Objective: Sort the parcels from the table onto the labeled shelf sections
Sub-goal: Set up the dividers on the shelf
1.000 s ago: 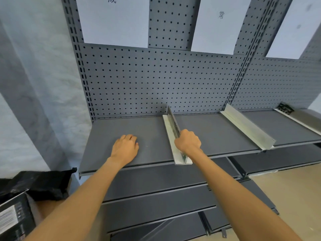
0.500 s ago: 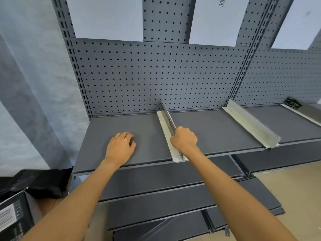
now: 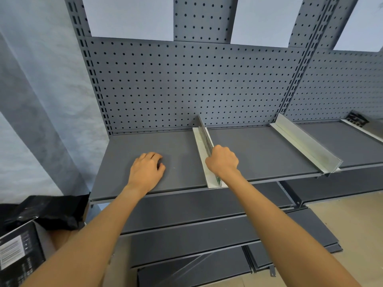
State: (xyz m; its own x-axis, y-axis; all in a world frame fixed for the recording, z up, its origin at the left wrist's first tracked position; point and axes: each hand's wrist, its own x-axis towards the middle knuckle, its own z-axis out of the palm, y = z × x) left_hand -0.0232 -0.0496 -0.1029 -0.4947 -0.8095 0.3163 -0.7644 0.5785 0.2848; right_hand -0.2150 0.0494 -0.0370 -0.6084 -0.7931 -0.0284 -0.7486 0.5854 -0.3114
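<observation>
Shelf point(image 3: 149, 141) bare | your right hand point(image 3: 222, 161) grips the divider point(image 3: 202, 137), left hand point(image 3: 146, 172) rests left of it, fingers loosely curled | likely setup; next, fetch a parcel point(image 3: 18, 255).

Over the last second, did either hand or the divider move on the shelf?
Nothing visibly changed apart from the camera's own drift. The right hand still grips the metal divider, which stands at the same spot on the top shelf. The left hand still rests on the shelf, fingers curled, left of the divider.
</observation>
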